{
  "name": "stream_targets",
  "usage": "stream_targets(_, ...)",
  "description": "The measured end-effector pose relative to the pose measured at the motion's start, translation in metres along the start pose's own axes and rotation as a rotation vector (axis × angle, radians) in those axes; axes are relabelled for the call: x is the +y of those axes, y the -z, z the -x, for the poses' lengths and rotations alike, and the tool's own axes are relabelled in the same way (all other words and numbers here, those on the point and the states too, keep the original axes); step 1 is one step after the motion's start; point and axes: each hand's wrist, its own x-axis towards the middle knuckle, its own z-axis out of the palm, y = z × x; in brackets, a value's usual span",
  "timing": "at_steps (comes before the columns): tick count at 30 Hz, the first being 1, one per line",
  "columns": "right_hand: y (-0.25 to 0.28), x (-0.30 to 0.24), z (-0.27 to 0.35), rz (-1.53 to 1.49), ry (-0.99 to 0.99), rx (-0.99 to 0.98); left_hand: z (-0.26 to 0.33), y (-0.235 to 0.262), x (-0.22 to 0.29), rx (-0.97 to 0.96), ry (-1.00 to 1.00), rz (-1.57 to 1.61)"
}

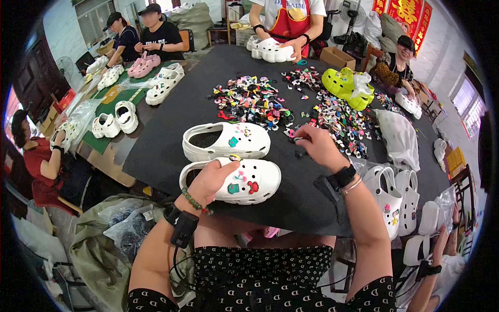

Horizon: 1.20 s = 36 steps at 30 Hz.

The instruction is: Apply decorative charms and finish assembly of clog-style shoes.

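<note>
Meanwhile, charms go onto white clogs.
Left hand (210, 179) clasps the near white clog (244, 182) — right hand (317, 147) pinches a small charm (297, 139) above the black tabletop (166, 140).

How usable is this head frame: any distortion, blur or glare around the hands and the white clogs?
Head view: strong fisheye bending, black corners; left hand on the near white clog is sharp; right hand at the charm pile slightly soft; even light, no glare on the black mat.

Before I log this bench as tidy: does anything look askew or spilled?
Nothing is damaged. The charms lie in loose scattered heaps on the black mat, not in trays. The left hand steadies the near white clog; the right hand picks at charms.
</note>
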Motion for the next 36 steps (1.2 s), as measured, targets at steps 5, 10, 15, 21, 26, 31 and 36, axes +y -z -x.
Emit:
stream_targets(5,-0.018,-0.057,0.001,-0.161,0.113,-0.199,0.0,-0.002,-0.002,-0.009,-0.026,-0.016)
stream_targets(10,-0.032,-0.078,-0.003,-0.133,0.156,-0.295,0.0,0.004,-0.008,-0.005,-0.013,0.038)
stream_targets(15,-0.036,-0.087,0.001,-0.092,0.05,-0.33,0.004,0.003,-0.005,-0.055,0.005,0.078)
stream_targets(21,-0.051,-0.091,0.004,-0.069,0.021,-0.301,0.007,0.001,-0.002,-0.09,0.011,0.113)
stream_targets(26,-0.056,-0.091,0.006,-0.109,-0.053,-0.274,0.006,0.005,-0.002,-0.131,0.015,0.056)
stream_targets(31,-0.059,-0.071,-0.002,-0.053,0.058,-0.259,0.007,0.003,-0.006,-0.038,-0.023,0.049)
stream_targets(36,-0.055,-0.064,-0.007,-0.24,-0.169,-0.435,0.009,0.002,-0.004,-0.108,-0.008,0.069)
